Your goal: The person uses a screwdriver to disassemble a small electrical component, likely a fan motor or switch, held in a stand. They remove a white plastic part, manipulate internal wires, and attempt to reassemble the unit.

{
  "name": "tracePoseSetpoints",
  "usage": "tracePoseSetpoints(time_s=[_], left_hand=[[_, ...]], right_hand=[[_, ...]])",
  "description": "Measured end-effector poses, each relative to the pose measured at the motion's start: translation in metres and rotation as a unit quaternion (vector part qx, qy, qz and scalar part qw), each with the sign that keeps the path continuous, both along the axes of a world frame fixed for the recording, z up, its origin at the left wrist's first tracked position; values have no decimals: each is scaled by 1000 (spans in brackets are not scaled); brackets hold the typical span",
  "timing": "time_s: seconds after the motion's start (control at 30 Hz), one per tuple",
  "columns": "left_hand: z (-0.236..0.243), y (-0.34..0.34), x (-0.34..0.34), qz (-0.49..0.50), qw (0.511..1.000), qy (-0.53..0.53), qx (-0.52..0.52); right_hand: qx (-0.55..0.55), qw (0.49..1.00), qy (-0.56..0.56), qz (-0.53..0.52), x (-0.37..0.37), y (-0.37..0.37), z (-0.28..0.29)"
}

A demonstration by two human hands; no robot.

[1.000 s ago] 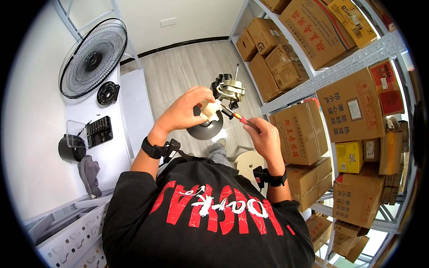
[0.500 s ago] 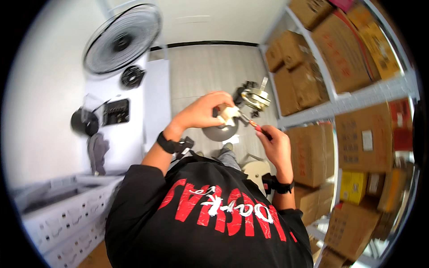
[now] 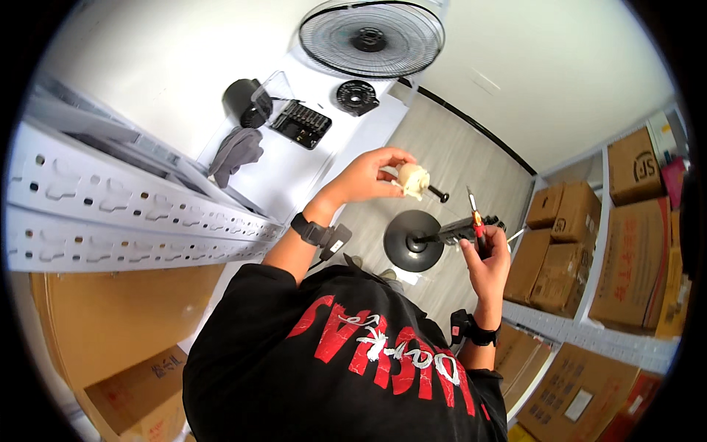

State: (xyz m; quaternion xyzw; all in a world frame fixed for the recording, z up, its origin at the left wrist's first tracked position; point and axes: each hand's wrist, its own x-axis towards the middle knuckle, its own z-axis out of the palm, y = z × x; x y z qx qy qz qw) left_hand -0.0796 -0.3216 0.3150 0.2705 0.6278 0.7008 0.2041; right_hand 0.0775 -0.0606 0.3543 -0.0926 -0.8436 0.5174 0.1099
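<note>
My left hand is closed on a cream plastic part with a black knobbed pin sticking out of its right side. In my right hand is a screwdriver with a red and black handle, its metal tip pointing up and away from me. The tip stands apart from the cream part. Below and between my hands, on the floor, is a fan stand with a round black base. Its dark post runs to the right, partly hidden behind my right hand.
A white table at the upper left carries a fan grille, a black round fan part, an opened tool case, a black housing and a grey cloth. Shelves of cardboard boxes line the right.
The view has swung left, showing more of the table. My hands have moved apart, and the screwdriver has come away from the cream part, its tip now pointing upward.
</note>
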Motion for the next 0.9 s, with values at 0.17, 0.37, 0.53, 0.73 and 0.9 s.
tracePoseSetpoints(time_s=[0.17,0.37,0.53,0.73,0.9], left_hand=[[-11,2,33,-22,991,-106,83],[-24,28,55,-23,977,-176,121],[-33,37,48,7,973,-182,140],[-17,43,42,-39,972,-179,149],[-13,23,21,-47,994,-46,87]], right_hand=[[-77,990,35,112,-30,-9,-8],[-58,989,33,130,-42,-21,-17],[-41,987,57,145,-45,-19,-12],[39,994,38,93,-52,-20,-7],[-10,997,40,71,-51,-12,-15]])
